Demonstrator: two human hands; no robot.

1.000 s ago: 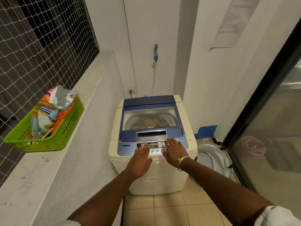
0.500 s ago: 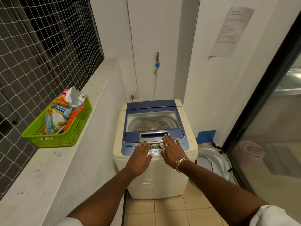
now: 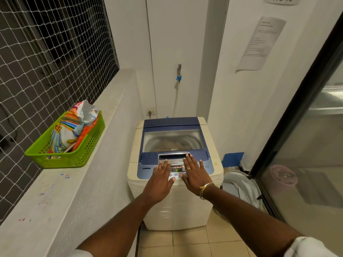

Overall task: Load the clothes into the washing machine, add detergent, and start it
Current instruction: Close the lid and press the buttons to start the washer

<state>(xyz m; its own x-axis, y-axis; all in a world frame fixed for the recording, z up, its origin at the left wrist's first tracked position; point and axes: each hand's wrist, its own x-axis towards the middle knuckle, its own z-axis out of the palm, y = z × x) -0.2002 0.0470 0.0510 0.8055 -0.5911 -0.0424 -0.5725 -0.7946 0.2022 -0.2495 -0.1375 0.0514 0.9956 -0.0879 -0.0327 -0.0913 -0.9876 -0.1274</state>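
A cream top-loading washing machine with a blue lid stands in the corner, lid closed. Its control panel shows a lit green display and red lights. My left hand lies flat on the panel's left side, fingers spread, holding nothing. My right hand lies flat on the right side, fingertips reaching the lid handle; it wears a ring and bracelets. A colourful detergent bag sits in a green basket on the ledge to the left.
A concrete ledge runs along the left under a netted window. A white laundry hamper stands right of the machine beside a glass sliding door. A tap with hose and a wall socket are behind.
The view has pulled back and tilted up a little. Both hands stay flat on the control panel, with the fingers stretched slightly further forward.
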